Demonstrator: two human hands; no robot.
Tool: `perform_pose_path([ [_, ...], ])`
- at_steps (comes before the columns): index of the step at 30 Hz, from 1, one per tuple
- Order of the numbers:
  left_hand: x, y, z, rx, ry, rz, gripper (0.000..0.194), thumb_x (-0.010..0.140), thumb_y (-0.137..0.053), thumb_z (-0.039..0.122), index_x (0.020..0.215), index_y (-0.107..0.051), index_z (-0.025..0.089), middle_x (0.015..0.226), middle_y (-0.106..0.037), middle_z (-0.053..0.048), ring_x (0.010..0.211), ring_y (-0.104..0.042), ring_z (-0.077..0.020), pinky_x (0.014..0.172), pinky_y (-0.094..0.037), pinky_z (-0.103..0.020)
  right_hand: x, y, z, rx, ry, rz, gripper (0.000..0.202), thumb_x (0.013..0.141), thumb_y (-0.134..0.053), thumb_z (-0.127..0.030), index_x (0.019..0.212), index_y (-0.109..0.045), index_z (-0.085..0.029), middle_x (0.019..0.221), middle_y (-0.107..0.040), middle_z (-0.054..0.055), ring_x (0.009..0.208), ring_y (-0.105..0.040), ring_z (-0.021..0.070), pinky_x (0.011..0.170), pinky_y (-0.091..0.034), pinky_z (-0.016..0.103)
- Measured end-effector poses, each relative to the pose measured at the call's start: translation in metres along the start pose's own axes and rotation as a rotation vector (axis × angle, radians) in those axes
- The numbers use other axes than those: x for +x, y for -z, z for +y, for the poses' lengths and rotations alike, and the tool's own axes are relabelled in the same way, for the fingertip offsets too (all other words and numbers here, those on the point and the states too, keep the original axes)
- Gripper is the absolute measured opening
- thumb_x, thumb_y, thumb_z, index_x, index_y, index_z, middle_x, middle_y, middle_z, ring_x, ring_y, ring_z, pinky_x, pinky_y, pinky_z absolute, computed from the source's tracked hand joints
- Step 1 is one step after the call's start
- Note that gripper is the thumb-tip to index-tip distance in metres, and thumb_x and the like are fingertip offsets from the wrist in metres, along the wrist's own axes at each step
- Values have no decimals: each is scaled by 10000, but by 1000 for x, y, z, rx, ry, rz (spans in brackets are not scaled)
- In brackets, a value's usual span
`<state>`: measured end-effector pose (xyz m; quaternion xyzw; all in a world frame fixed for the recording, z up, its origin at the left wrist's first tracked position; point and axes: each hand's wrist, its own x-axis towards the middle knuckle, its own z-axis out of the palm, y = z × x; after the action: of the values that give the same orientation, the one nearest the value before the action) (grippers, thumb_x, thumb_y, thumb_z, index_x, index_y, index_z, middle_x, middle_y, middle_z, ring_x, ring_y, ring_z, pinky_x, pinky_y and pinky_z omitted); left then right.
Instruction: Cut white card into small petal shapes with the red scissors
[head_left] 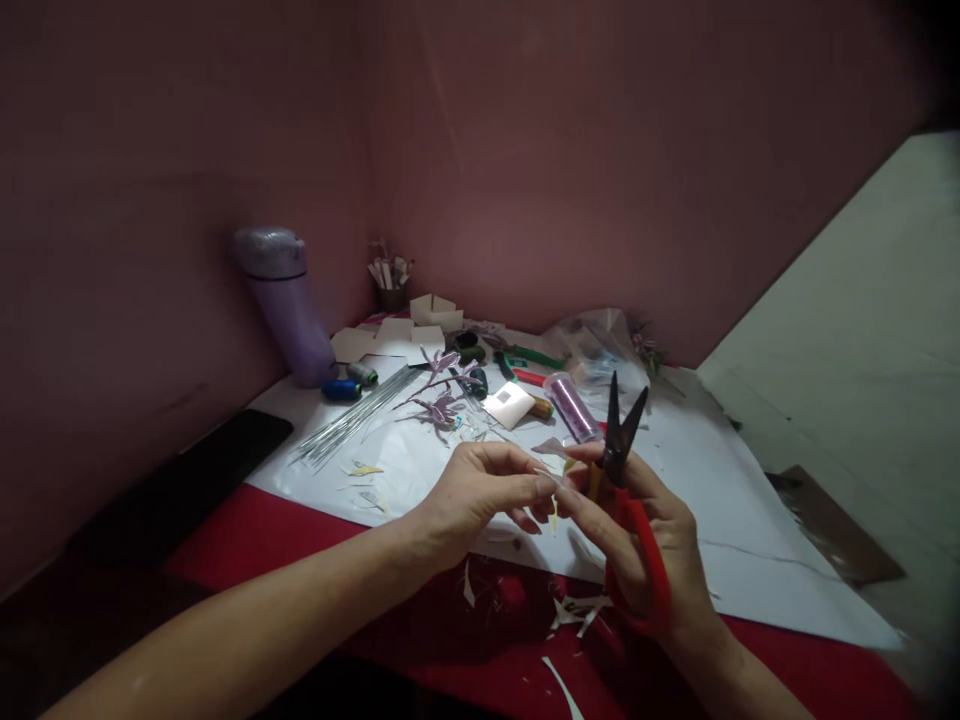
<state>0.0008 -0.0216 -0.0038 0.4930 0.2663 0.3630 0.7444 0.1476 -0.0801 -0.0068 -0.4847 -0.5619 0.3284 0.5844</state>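
My left hand (480,495) is closed in a pinch on a small pale piece (553,479) over the front of the white sheet. The fingertips of my right hand (645,530) meet the same piece from the other side. Red-handled scissors (651,560) hang on my right hand, their dark blades pointing up and slightly apart. Under the fingers a thin yellow bit (555,516) shows. Just behind the hands lies a grey-purple scrap (551,447). Purple flowers on stems (439,405) lie beyond my left hand.
A bundle of wires (356,420), blue thread spool (341,390), purple bottle (285,305) and glitter tube (574,408) are on the white sheet (750,530). Pliers (534,356) and a plastic bag (604,345) lie behind. Paper scraps (581,612) litter the red cloth (420,640).
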Motion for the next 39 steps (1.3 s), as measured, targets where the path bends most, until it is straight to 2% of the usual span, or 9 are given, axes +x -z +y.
perform_pose_path([
  [13,-1,-3,-6,-99,83,24,225,651,-741,306,670,-619,118,620,-659,-44,555,-596,-124,535,-477,-235,-5,-3,-3,-161,44,129,225,776,-644,-194,971,-544,-246,697,-572,-34,573,-565,113,531,-452,221],
  [18,-1,-2,-8,-134,69,8,213,661,-742,291,702,-623,119,630,-659,-39,578,-605,-123,533,-481,-222,-6,-4,-1,-170,30,172,233,771,-652,-193,969,-544,-251,716,-566,-32,572,-573,116,521,-446,228],
  [29,-3,-5,-9,-138,72,58,231,654,-748,312,704,-637,115,622,-633,-28,571,-584,-110,526,-462,-208,-7,-8,2,-138,-29,180,234,764,-658,-220,963,-537,-240,696,-567,-36,563,-571,124,505,-434,244],
  [39,-3,-6,-8,-158,59,50,208,684,-728,291,698,-622,113,620,-633,-30,573,-580,-106,524,-471,-207,-8,-9,5,-136,40,185,246,776,-643,-191,986,-529,-253,724,-571,-36,587,-569,115,548,-448,244],
])
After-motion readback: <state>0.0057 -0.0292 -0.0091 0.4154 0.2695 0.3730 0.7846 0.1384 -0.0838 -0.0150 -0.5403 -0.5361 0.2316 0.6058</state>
